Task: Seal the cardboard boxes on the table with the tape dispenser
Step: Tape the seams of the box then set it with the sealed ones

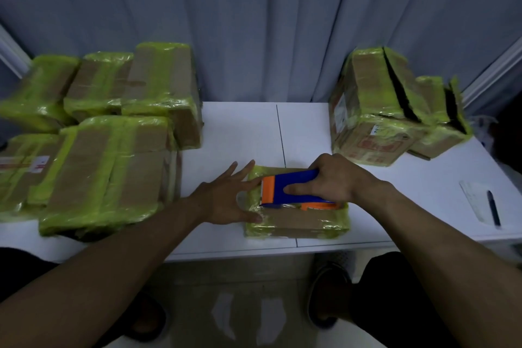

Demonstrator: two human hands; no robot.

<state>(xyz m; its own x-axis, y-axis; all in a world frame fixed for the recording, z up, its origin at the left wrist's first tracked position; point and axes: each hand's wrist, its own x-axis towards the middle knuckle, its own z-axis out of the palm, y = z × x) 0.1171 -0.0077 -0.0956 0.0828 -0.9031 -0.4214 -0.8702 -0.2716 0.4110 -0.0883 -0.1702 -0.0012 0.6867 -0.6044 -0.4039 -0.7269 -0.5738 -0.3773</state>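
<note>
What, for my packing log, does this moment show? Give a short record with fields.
box in work: small cardboard box, near table edge, partly taped yellow-green
tool: tape dispenser, on the box top
right hand: grips the tape dispenser
left hand: fingers spread, steadies the box's left end
left of table: pile of taped boxes
right of table: two boxes with gaping top seams

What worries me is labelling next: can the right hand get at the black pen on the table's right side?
Probably yes: only bare white table lies between the right hand and the black pen, though that hand grips the blue and orange tape dispenser.
</note>
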